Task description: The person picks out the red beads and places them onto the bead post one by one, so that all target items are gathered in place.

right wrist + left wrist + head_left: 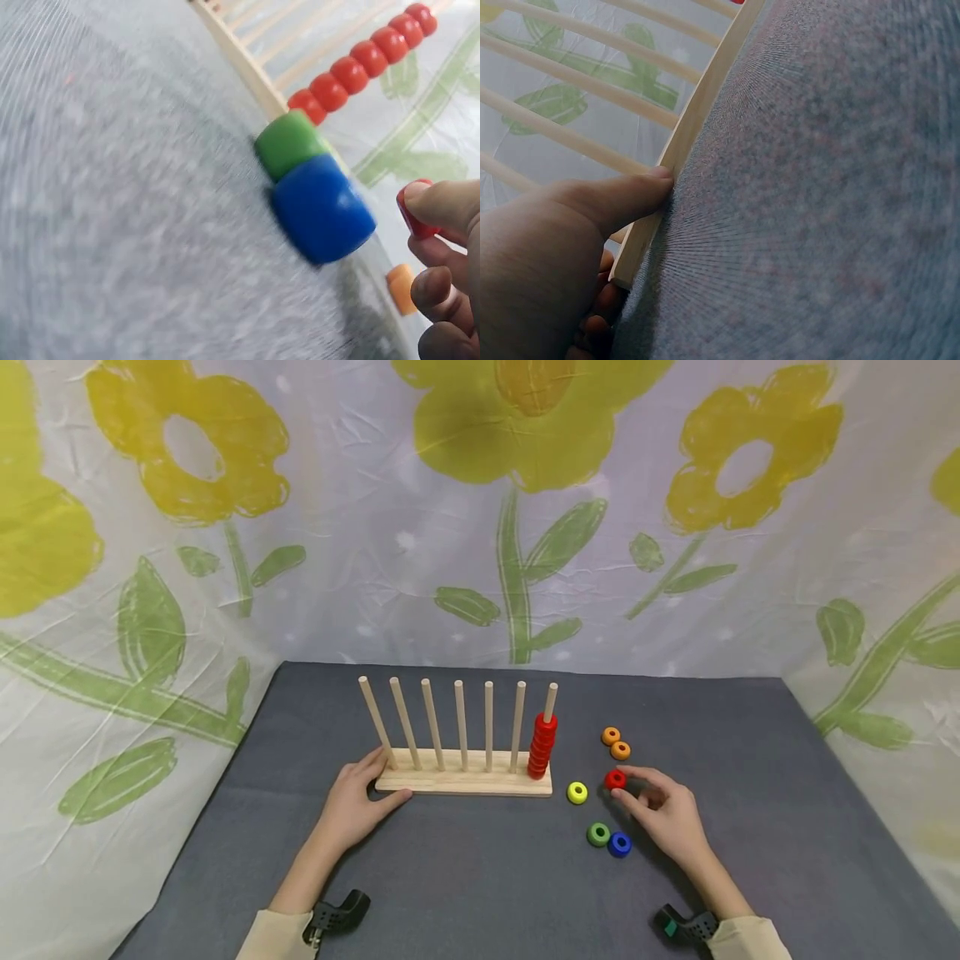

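Note:
A wooden peg rack [463, 783] with several upright pegs stands on the dark cloth. Its rightmost peg carries a stack of red beads [541, 747]. My left hand [351, 803] grips the left end of the rack's base, thumb along the front edge and fingers behind. To the right of the rack, my right hand [669, 820] pinches a single red bead [415, 214] between thumb and forefinger, its other fingers curled beneath in the right wrist view. A yellow bead [577, 792] lies on the cloth between that hand and the rack.
Two orange beads [611, 737] lie side by side behind my right hand. Nearer to me, a green bead [597, 835] sits beside a blue bead [619, 844]. A flower-printed curtain [337, 568] hangs behind the table [465, 885].

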Demonstrator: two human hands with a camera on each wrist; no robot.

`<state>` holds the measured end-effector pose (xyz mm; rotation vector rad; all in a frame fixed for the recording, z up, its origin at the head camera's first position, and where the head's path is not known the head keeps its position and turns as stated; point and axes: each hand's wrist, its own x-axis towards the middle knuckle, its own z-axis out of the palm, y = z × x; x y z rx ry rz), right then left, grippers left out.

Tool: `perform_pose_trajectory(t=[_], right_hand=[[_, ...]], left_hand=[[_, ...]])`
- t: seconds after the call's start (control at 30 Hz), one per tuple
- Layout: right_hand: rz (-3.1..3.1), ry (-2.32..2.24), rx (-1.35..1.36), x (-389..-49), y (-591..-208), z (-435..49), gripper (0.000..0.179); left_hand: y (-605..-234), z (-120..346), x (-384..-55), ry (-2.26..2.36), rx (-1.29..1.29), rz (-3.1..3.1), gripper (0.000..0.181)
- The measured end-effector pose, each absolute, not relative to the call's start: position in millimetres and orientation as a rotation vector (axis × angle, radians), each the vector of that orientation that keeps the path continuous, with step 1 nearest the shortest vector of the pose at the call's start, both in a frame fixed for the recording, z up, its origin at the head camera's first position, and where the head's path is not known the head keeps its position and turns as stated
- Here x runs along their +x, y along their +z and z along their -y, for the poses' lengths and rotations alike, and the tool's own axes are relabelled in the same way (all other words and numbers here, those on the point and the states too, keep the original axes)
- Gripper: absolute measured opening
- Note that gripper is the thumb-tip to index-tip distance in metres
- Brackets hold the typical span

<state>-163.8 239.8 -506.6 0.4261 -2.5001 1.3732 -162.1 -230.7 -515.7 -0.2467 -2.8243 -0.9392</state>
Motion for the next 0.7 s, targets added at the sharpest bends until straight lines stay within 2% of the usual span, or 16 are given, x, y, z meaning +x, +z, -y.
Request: perform_pose_trajectory(t=[0.3, 0.7], right_hand=[[2.468, 1.361, 0.403, -166, -488, -239, 0.033], [2.454, 1.348, 0.383, -170, -484, -242, 0.033]], left_hand=[[-518, 232, -162, -0.942, -0.253, 2.822, 0.082], [-518, 231, -163, -0.94, -0.254, 2.823, 0.082]])
